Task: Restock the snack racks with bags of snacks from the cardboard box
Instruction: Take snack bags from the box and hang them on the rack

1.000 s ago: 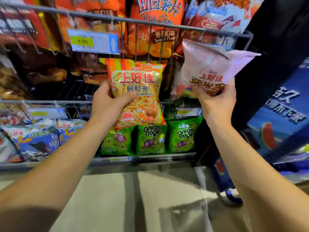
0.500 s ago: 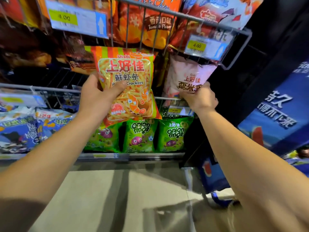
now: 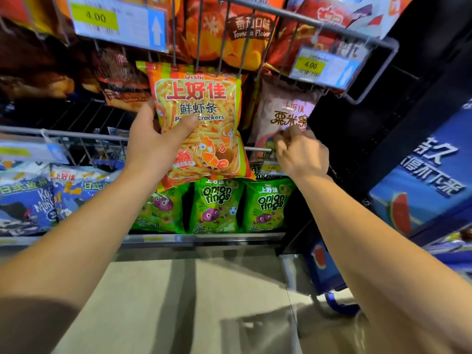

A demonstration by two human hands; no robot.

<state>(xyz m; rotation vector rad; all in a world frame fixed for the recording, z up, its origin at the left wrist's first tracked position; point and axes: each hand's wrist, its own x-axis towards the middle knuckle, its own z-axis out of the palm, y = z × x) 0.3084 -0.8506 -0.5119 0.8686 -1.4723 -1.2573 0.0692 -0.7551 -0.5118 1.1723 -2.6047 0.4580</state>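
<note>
Two hands work mid-frame: left hand (image 3: 155, 146) grips an orange prawn-cracker bag (image 3: 201, 118) before the wire rack (image 3: 63, 135); right hand (image 3: 301, 152), blurred, fingers curled at a seated pink corn-stick bag (image 3: 286, 113), hold unclear. Slide the orange bag in upright beside it.

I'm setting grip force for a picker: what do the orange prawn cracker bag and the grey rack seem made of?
Orange prawn cracker bag: apparently thin glossy plastic film; it shines and creases under the left hand. Grey rack: likely bare metal wire, thin straight bars with dull sheen.

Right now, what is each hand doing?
Left hand: holding the prawn crackers bag.
Right hand: blurred at the pink snack bag; grip cannot be told.
</note>
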